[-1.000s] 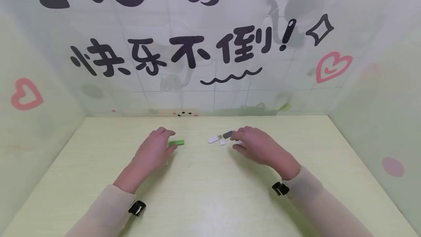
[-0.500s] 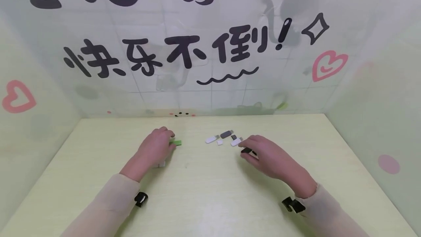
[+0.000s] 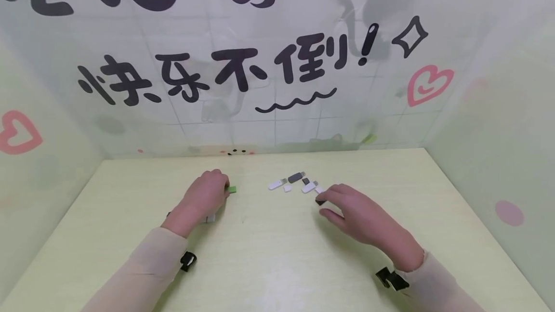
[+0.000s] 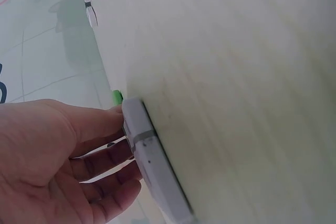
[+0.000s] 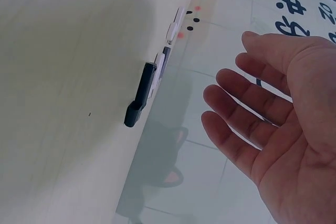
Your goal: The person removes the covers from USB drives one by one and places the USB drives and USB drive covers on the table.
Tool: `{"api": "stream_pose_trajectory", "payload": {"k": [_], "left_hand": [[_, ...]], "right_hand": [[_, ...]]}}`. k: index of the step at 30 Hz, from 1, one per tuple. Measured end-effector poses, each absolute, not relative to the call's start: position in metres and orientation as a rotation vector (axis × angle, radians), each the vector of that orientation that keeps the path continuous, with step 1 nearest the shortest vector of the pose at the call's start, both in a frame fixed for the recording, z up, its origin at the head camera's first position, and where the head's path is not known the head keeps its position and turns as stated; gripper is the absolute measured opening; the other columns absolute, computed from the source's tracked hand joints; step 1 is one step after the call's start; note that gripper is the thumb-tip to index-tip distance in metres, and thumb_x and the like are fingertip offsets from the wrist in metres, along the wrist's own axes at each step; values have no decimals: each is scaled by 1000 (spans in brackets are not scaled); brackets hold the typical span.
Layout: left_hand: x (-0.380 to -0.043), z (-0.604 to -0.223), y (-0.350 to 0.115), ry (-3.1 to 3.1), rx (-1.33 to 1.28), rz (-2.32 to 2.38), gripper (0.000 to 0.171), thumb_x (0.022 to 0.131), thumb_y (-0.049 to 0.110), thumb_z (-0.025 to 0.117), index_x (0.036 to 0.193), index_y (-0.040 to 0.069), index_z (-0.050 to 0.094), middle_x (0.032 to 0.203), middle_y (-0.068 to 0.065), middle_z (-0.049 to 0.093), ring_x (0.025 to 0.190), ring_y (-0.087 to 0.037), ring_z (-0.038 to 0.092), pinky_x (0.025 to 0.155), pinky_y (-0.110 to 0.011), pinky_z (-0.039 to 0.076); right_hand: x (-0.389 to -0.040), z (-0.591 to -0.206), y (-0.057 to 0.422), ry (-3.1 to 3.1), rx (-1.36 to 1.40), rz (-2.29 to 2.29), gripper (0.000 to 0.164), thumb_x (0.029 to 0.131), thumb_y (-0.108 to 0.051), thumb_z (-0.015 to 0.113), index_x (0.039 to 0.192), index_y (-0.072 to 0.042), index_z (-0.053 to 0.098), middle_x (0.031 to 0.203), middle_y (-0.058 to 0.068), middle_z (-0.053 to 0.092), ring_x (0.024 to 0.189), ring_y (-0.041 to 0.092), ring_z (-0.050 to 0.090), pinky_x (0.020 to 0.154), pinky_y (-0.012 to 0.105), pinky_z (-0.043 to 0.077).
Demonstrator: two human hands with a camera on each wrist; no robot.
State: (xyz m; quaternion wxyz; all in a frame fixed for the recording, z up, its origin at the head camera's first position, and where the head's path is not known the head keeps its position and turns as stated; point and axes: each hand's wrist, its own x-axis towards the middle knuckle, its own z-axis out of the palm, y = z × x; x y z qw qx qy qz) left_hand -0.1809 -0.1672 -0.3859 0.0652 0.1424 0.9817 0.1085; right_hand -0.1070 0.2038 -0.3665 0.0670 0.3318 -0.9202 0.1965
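Note:
My left hand (image 3: 205, 194) pinches a small green stick (image 3: 232, 189), apparently a USB stick, at the back left of the table; most of it is hidden by the fingers. Nearer in the left wrist view lies a pale grey USB stick (image 4: 157, 166) with a darker band, in front of the fingers. Over the right part of the table hovers my right hand (image 3: 360, 211), fingers loosely spread and holding nothing. Just beyond its fingertips a black USB stick (image 5: 144, 87) lies on the table, partly covered by the hand in the head view.
Between the hands, towards the back, lie a white USB stick (image 3: 276, 185), a dark grey one (image 3: 297, 177) and another white one (image 3: 310, 187). A small white cap (image 3: 287, 188) and a dark cap (image 3: 306, 181) lie among them. Printed walls enclose the pale table (image 3: 277, 254).
My right hand has drawn back to the right and towards me, uncovering the sticks and caps; the black stick now lies by its fingertips. My left fingers have closed on the green stick.

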Motion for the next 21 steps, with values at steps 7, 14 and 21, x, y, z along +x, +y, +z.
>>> {"api": "stream_pose_trajectory", "payload": {"k": [7,14,21], "left_hand": [[-181,-386,-167,2977,437,313,12,99,8,75,105,-2,75,95,-11,63,83,-25,60,78,-45,59],[-176,-383,-165,3025,470,323,13,98,8,76,105,-3,74,91,-10,64,82,-25,60,77,-44,59],[-165,-375,-158,3089,562,350,9,97,5,76,101,-3,72,88,-9,64,82,-26,61,78,-43,59]], "right_hand": [[-106,-369,204,-2762,999,586,23,98,-15,78,121,-9,75,117,4,73,110,21,68,95,42,58],[-106,-370,204,-2765,998,588,24,98,-16,78,121,-9,75,116,4,73,109,20,68,95,41,58],[-107,-369,202,-2766,997,577,25,99,-16,78,122,-8,74,116,5,73,109,21,68,94,42,59]]}}
